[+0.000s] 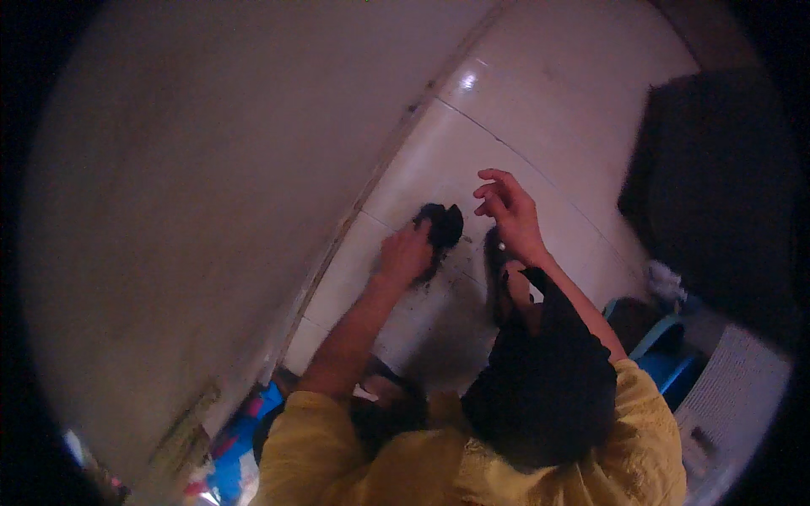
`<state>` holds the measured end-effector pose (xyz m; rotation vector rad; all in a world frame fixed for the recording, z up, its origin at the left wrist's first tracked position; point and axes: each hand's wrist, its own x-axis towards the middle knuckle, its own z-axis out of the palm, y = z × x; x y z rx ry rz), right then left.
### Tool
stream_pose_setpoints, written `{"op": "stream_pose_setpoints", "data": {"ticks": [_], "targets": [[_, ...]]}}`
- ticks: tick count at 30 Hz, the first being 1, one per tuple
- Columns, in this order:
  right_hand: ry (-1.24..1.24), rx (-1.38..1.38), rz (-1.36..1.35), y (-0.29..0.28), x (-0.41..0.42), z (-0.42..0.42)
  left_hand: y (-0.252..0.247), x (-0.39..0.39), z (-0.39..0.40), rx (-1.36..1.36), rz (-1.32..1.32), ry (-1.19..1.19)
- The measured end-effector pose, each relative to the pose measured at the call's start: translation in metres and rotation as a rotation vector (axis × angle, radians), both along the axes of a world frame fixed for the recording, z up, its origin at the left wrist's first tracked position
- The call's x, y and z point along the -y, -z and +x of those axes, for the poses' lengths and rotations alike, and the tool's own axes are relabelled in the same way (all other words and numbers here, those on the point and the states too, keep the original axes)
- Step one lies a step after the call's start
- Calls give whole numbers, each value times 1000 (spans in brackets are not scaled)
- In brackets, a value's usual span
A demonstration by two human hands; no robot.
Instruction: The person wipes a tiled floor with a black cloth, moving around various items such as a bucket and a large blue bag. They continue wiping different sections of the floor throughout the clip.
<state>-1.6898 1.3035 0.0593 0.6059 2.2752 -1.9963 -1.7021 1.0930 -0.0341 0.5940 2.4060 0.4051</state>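
Observation:
On the pale tiled floor [405, 335], my left hand [405, 253] grips a crumpled black thing [446, 226] that looks like a cloth; its exact kind is unclear. Dark crumbs of dirt [467, 239] lie scattered beside it and beneath my left hand. My right hand [516, 218] hovers to the right of the black thing, fingers loosely curled and apart, holding nothing. Just below that hand is my right foot [519, 288] in a dark sandal.
A plain wall [209, 190] meets the floor along a dirty edge at left. To the right stands a large black object [709, 202]. Nearby are a blue container [674, 370] and a ribbed grey surface [734, 373]. Bright blue fabric-like material [231, 468] lies lower left.

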Motion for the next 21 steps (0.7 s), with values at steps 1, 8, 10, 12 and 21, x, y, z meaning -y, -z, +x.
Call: {"op": "stream_pose_setpoints", "data": {"ticks": [1, 8, 10, 12, 21], "targets": [[52, 7, -7, -9, 0, 4, -5, -4, -16, -4, 5, -3], [272, -81, 56, -59, 0, 45, 1, -33, -98, -253, -49, 179], [252, -88, 104, -56, 9, 63, 17, -38, -66, -269, -40, 394], [205, -62, 145, -55, 13, 80, 25, -30, -24, -295, 32, 604], [41, 64, 425, -128, 50, 142, -16, -7, -44, -42, 149, 826]]}}
